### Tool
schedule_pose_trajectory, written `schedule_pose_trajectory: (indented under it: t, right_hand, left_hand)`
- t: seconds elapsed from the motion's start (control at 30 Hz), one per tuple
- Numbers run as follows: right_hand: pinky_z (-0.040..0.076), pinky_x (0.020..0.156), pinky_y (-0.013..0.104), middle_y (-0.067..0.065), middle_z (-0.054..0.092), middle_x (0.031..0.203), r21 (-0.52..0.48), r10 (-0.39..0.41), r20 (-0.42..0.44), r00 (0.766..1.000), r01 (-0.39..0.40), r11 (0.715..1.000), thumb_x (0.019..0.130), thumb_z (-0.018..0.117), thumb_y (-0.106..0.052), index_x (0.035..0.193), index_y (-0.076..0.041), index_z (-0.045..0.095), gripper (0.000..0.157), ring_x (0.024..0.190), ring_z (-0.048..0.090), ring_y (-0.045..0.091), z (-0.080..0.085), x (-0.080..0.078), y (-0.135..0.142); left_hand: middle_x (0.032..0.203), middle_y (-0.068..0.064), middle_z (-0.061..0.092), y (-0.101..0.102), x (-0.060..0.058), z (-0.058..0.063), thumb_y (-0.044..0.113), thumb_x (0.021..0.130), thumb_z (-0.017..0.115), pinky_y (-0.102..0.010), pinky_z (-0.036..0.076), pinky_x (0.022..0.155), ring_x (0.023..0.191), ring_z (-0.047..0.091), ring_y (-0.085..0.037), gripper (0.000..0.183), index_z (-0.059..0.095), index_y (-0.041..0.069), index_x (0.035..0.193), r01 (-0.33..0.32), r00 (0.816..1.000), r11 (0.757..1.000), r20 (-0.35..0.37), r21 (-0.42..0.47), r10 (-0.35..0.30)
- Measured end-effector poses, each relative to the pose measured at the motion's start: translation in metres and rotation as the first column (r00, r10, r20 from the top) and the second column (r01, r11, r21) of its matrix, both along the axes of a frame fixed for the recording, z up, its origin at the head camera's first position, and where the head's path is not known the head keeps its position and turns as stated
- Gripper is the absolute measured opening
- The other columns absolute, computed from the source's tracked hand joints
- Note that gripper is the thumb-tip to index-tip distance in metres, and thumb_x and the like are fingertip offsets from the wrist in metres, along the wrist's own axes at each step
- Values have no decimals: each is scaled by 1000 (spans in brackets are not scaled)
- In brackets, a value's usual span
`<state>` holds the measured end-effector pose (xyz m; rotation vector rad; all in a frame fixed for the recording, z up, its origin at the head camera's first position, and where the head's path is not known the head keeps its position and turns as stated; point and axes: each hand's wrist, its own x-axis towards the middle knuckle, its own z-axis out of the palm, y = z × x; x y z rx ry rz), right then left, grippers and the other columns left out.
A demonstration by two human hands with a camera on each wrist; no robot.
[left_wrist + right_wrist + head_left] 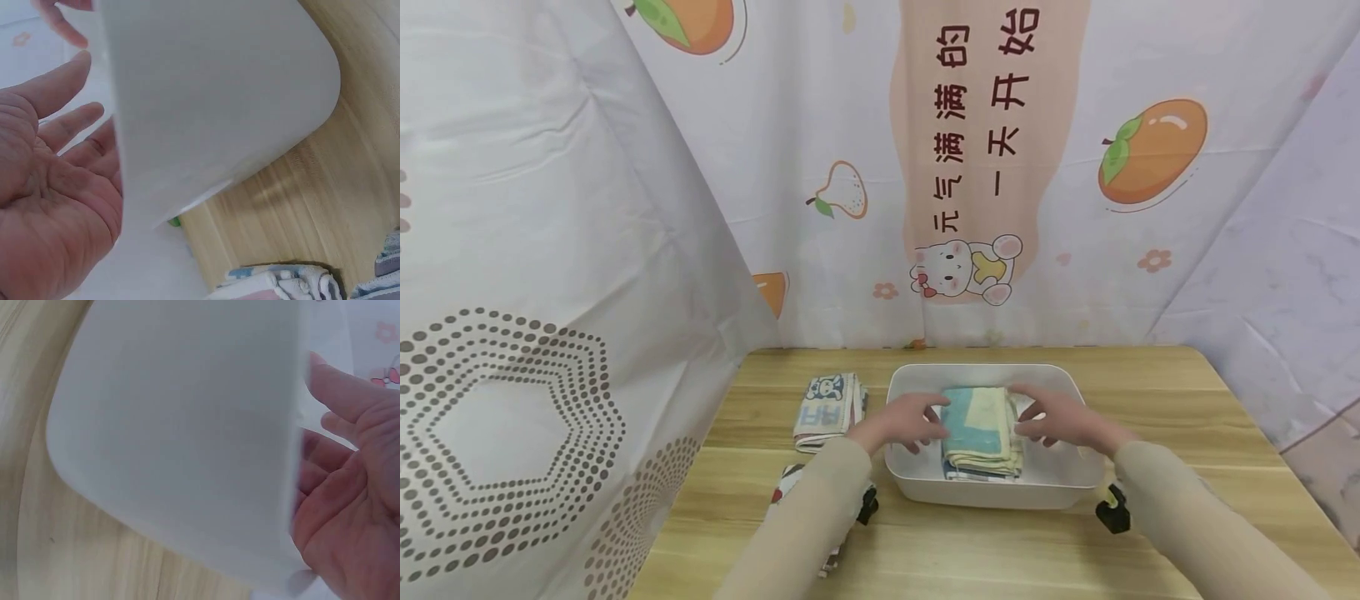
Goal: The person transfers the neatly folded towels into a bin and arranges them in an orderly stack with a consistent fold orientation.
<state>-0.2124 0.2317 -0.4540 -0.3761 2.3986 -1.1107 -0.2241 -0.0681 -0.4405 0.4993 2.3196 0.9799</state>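
A white plastic bin (985, 493) stands on the table, with a stack of folded towels (979, 423) inside; the top one is blue and pale yellow. At the stack's left side is my left hand (912, 419), its fingers loosely bent and spread, reaching over the bin's rim. My right hand (1058, 417) mirrors it on the right side, fingertips close to the towels. Whether either hand touches the cloth cannot be made out. Both wrist views show the thumb apart from the fingers, with the bin wall (219, 94) hiding part of each hand.
Left of the bin lies a folded white and blue towel (826, 408) on the wooden table (1180, 433). Another towel pile (786, 483) is partly covered by the left sleeve. A printed curtain (850, 275) hangs behind the table's far edge.
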Motion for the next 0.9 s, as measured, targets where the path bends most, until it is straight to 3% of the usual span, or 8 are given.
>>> schedule_pose_trajectory:
  t: [0.17,0.33,0.73,0.9]
  right_hand:
    - [61,81,45,26,65,122,-98,-29,75,997,36,995,99,68,-17,157,4,29,73,101,69,35,10,0,8]
    - [61,84,45,30,63,124,-155,-46,84,995,59,986,101,66,-21,154,7,32,69,104,70,37,19,0,17]
    - [61,84,44,22,67,117,-209,-110,91,990,127,970,99,70,-29,154,6,32,75,99,72,32,35,1,39]
    - [61,83,44,21,68,118,-211,-136,93,986,154,965,101,66,-25,154,6,31,70,100,72,34,37,2,47]
  left_hand:
    - [119,-9,65,-14,1,6,22,100,67,-39,63,72,97,71,-29,55,49,12,152,-67,995,989,87,136,55]
    - [116,-7,64,-30,4,11,26,100,69,-40,63,75,100,72,-33,49,56,20,146,-158,980,962,155,223,125]
    - [121,-15,63,-60,6,18,20,98,70,-44,63,77,99,72,-33,46,59,19,143,-240,964,901,195,361,179]
    - [124,-21,61,-75,8,21,19,98,70,-52,60,85,104,70,-36,49,56,15,145,-267,957,879,214,395,195]
